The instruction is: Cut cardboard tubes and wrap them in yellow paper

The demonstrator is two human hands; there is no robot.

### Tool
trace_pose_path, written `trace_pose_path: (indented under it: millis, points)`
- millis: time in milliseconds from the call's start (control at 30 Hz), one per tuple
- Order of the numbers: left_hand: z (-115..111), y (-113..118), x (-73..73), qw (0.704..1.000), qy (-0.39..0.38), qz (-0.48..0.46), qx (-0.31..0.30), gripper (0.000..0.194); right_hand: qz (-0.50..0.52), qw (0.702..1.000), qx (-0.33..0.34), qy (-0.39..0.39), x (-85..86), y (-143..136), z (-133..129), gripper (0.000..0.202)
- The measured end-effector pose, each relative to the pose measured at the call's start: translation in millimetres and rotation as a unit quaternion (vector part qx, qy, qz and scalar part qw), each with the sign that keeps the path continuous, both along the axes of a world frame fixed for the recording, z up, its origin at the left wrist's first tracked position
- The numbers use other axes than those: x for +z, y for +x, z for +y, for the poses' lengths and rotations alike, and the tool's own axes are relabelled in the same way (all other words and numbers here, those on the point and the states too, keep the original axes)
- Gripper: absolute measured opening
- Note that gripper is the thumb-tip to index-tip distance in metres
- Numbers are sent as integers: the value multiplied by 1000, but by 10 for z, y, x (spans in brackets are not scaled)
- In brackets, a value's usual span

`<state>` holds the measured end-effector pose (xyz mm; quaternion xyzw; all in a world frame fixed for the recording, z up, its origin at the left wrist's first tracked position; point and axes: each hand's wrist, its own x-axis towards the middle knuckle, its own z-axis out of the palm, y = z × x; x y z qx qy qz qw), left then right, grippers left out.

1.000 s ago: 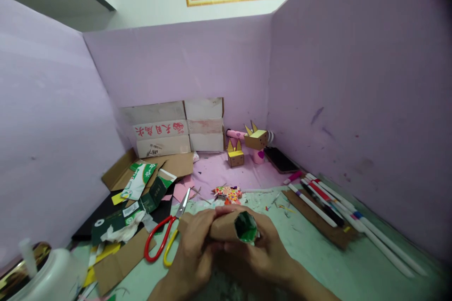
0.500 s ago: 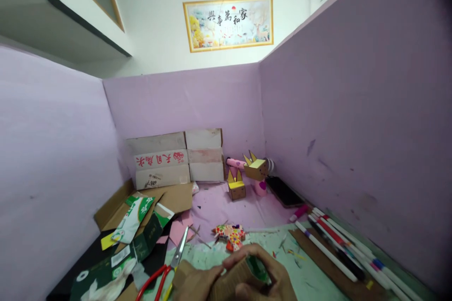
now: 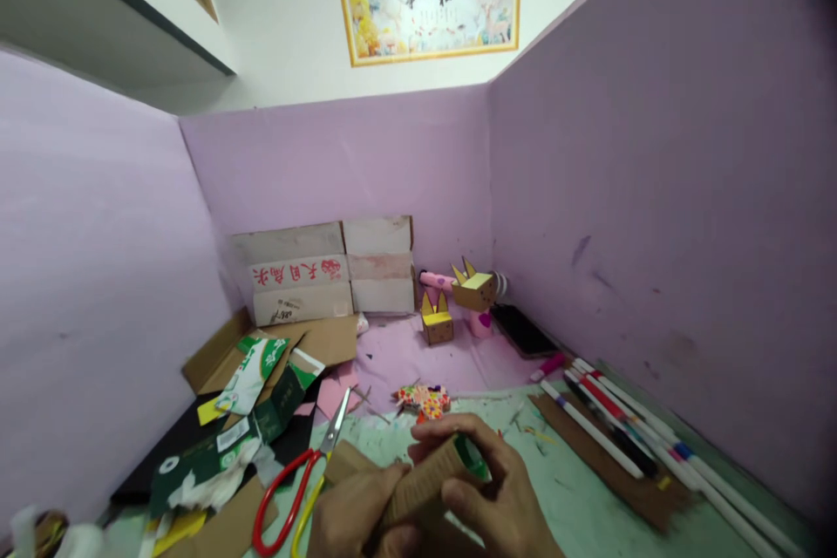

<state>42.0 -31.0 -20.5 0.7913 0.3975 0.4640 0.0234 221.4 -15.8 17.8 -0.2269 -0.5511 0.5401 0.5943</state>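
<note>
A piece of brown cardboard rolled into a tube (image 3: 425,481), green on its inner side, is held between my two hands over the green table mat. My left hand (image 3: 357,510) grips its lower left part. Around the open upper right end curl the fingers and thumb of my right hand (image 3: 493,484). A flat brown cardboard piece (image 3: 350,460) shows just behind my left hand. Scissors with red handles (image 3: 307,475) lie left of that hand, blades pointing away, beside a yellow-handled tool (image 3: 307,519). Beyond my hands lies a flower-patterned paper piece (image 3: 424,401).
Cut cardboard and green packaging (image 3: 281,405) are heaped at the left. Two small cardboard boxes with pointed ears, one in front (image 3: 437,327), stand at the back near a black phone (image 3: 523,331). Several markers (image 3: 615,418) lie along the right wall (image 3: 621,192).
The view has tipped downward, so more of the table's near side shows. The tube's open end is turned somewhat more upright, still in both hands.
</note>
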Motion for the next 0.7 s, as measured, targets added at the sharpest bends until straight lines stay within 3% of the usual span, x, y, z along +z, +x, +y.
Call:
trace_pose_path:
  millis: [333,500,567,633,700]
  points:
    - [-169,165,247,997,-53,-38,-47,28,-42,999,17,-26,-32,14,-18,19]
    - [-217,187,343,999,-37,-16,-35,22,-56,998,12,-15,-79,28,14,22]
    - [-203,133,375,1000,-14,12,2,23,-48,998,-20,23,-74,56,49,37]
    - [-170,48,387,998,8,40,54,24,-46,992,-98,58,-59,92,90,48]
    - [-132,-41,377,992,33,73,97,25,-84,980,-163,77,-42,123,122,39]
